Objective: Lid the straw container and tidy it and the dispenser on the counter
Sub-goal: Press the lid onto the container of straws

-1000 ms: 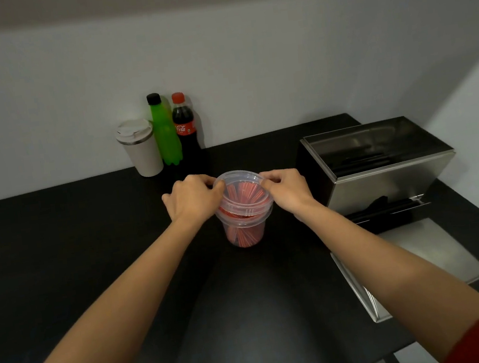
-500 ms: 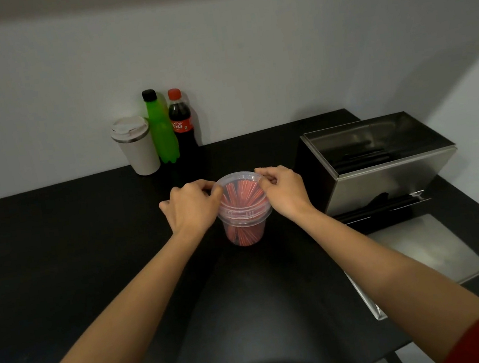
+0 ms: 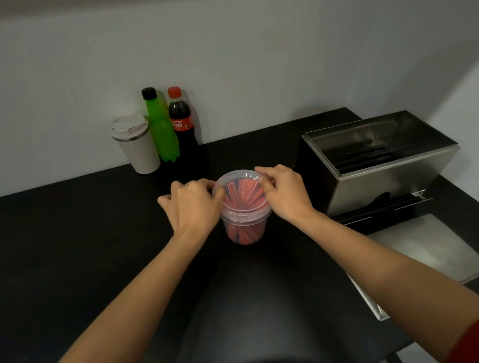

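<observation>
A black bench (image 3: 58, 250) runs along a plain pale wall, seen from a camera worn on a person's head, looking down at two bare forearms. The landmark is a clear plastic straw container (image 3: 246, 229) full of red straws, standing upright near the middle of the bench. A clear lid (image 3: 239, 181) sits on its mouth. The left hand (image 3: 193, 207) presses against the container's left rim and the right hand (image 3: 287, 193) against its right rim; on both, the fingers are curled narrow and pinching the lid's edge, thumbs on top. Compared with a second earlier, the hands have crept a little further round the rim and the view has shifted slightly, while the container has stayed where it was; this suggests the lid is being pressed down bit by bit, though whether it has fully snapped shut cannot be told. To the right of the container, close by but not touching, stands a steel straw dispenser (image 3: 383, 174) with its top open and a flat steel tray in front. Behind the container, against the wall, stand a white travel mug (image 3: 136, 146), a green bottle (image 3: 161, 130) and a cola bottle (image 3: 182, 121). Judging by this, the tidying of container and dispenser is not yet begun.
</observation>
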A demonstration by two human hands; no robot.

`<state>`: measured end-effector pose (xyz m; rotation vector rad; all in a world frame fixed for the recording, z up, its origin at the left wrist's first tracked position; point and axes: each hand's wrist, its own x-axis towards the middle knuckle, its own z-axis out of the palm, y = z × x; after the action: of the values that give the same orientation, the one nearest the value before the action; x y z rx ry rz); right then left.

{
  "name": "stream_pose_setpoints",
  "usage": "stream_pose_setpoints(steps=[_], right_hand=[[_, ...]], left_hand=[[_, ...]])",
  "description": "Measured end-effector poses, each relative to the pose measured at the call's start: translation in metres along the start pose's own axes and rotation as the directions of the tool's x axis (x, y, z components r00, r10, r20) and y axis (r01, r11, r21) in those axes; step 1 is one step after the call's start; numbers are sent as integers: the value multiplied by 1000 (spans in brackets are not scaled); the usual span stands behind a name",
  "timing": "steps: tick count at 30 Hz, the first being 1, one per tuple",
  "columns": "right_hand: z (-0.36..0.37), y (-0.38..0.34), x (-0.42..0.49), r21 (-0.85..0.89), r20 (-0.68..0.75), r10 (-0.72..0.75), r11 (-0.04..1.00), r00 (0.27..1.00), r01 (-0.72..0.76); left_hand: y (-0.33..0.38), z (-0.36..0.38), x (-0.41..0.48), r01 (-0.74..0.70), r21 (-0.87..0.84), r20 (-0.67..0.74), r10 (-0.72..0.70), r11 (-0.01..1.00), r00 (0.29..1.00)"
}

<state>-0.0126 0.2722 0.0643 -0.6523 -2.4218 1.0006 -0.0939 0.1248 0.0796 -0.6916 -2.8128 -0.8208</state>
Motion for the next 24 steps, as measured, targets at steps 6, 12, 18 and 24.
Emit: stream_pose_setpoints(steps=[6, 12, 18, 24], right_hand=[[6, 3, -2, 11, -28, -22, 1000, 999, 22], [14, 9, -4, 95, -91, -11, 995, 996, 20], [18, 11, -4, 154, -95, 14, 988, 995, 1], [14, 10, 2, 123, -22, 34, 992, 999, -31]], left_hand=[[-3, 2, 1, -11, 7, -1, 11, 1000, 1000], [-5, 9, -5, 36, -317, 66, -16, 948, 998], [-5, 13, -7, 15, -383, 44, 2, 923, 999], [-8, 14, -3, 108, -472, 155, -38, 875, 987]])
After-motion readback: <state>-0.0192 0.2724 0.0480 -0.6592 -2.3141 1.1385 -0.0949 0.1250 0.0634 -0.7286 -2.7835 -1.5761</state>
